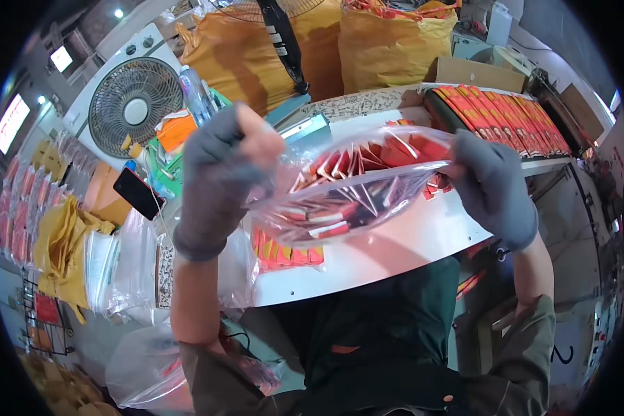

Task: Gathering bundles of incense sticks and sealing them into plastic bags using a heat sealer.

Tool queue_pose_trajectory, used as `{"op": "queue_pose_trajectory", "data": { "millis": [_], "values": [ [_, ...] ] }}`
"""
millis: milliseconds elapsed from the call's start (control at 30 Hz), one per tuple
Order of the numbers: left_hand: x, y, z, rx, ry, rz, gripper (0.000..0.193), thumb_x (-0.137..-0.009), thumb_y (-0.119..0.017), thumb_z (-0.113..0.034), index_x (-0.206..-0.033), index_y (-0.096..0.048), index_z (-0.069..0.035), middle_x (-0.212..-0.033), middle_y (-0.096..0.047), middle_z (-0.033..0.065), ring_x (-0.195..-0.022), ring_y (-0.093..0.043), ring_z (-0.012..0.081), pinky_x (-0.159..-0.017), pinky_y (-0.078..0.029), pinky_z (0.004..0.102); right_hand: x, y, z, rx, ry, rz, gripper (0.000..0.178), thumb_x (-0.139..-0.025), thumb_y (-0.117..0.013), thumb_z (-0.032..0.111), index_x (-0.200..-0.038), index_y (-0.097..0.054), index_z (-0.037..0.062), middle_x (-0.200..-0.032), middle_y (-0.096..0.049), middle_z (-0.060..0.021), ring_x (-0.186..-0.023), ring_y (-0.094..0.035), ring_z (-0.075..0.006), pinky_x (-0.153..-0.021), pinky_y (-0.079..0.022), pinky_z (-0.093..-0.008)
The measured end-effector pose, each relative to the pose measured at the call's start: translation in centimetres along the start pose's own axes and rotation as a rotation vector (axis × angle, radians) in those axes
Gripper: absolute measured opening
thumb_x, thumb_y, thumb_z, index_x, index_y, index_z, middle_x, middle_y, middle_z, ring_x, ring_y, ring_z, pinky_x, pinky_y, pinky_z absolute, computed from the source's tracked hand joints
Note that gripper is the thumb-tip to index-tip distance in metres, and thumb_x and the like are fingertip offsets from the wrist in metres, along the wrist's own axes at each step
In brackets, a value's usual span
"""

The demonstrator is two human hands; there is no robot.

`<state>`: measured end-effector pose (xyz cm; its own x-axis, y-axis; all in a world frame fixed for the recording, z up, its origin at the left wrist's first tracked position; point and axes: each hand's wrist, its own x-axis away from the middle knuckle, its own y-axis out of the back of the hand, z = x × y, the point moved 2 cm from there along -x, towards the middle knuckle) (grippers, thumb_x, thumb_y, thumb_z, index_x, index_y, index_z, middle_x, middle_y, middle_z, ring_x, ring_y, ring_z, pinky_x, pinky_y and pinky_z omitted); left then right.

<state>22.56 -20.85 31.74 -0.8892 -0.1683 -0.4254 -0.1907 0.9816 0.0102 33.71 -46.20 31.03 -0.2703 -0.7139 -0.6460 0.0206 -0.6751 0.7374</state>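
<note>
A clear plastic bag (395,197) is stretched between my hands above the white tabletop, its mouth spread. Several small red packets with pale edges (350,163) stand and lie loosely inside it. My left hand (225,166), in a grey fingerless glove, is closed at the bag's left end; motion blurs it a little. At the right end, my right hand (491,184), gloved the same way, pinches the rim of the bag. Below the bag, a flat clear pack of red and yellow packets (291,255) lies on the white tabletop (367,267).
A long row of red packets (506,118) fills a tray at the back right. On the left stand a fan (135,111), a black phone (137,192) and a stack of clear plastic bags (132,267). Large yellow sacks (395,52) stand behind the table.
</note>
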Motion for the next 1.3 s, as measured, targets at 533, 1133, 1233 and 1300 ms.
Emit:
{"op": "queue_pose_trajectory", "data": {
  "millis": [533, 1133, 1233, 1300],
  "values": [
    [4.0, -0.2, 5.3, -0.372, -0.253, 0.019, 0.058, -0.062, -0.085, -0.011, -0.111, -0.055, -0.003, -0.107, -0.06, 0.0067, -0.106, -0.055, 0.0179, -0.084, -0.048, 0.0309, -7.7, -9.1, 1.1, -0.002, 0.296, 0.244, 0.021, -0.071, -0.065, 0.019, -0.082, -0.052, 0.0072, -0.057, -0.049, -0.0114, -0.052, -0.053, -0.0336, -0.049, -0.04, -0.0407],
    [-2.8, 12.7, 35.4, 0.508, 0.668, -0.467, 0.037, -0.082, -0.065, -0.02, -0.116, -0.058, -0.005, -0.102, -0.066, 0.0077, -0.088, -0.065, 0.0197, -0.082, -0.052, 0.0343, -19.1, -32.9, -20.6, -0.183, -0.319, -0.148, 0.055, -0.074, -0.071, 0.038, -0.12, -0.056, 0.011, -0.099, -0.061, -0.0161, -0.089, -0.059, -0.0299, -0.077, -0.048, -0.0376],
    [-3.5, 11.0, 34.0, 0.511, 0.717, -0.497, 0.036, -0.08, -0.069, -0.02, -0.113, -0.057, -0.01, -0.095, -0.064, 0.003, -0.082, -0.063, 0.0163, -0.076, -0.053, 0.0326, -15.7, -36.5, -23.6, -0.14, -0.396, -0.181, 0.03, -0.08, -0.063, 0.035, -0.099, -0.061, 0.0118, -0.089, -0.057, -0.0179, -0.086, -0.054, -0.0353, -0.076, -0.045, -0.0458],
    [-2.6, 12.4, 33.0, 0.681, 0.586, -0.332, 0.047, -0.088, -0.058, -0.016, -0.132, -0.044, -0.007, -0.127, -0.053, 0.0074, -0.115, -0.052, 0.0215, -0.099, -0.043, 0.0375, -16.9, -37.4, -21.6, -0.209, -0.373, -0.215, 0.026, -0.081, -0.061, 0.033, -0.095, -0.059, 0.0114, -0.086, -0.057, -0.0186, -0.088, -0.053, -0.0363, -0.075, -0.044, -0.0465]
  ]
}}
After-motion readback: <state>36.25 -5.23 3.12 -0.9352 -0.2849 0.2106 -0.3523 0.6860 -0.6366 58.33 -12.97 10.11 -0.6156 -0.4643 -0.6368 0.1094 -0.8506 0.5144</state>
